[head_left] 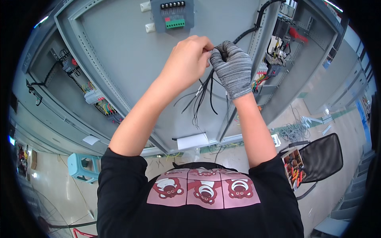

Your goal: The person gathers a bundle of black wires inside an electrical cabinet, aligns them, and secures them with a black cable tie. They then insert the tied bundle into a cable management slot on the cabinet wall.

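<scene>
A bundle of thin black wires [203,95] hangs with loose, fanned-out ends in front of the grey cabinet door [131,59]. My right hand [233,67], in a grey knitted glove, is closed around the bundle just above the spread ends. Up close beside it, my bare left hand [186,61] has its fingers pinched together, nearly touching the gloved fingertips. What lies in that pinch is too small to make out. From the gloved hand a thick black wrapped cable [248,32] runs up to the right. Higher on the door sits a grey device with a green terminal block [175,23].
Open cabinets with wired breakers [93,96] stand on both sides. A white paper holder [192,141] is low on the door. On the floor are a blue stool [83,167], a black mesh chair [323,158] bearing a tool box [293,166], and a tangle of grey wire [294,131].
</scene>
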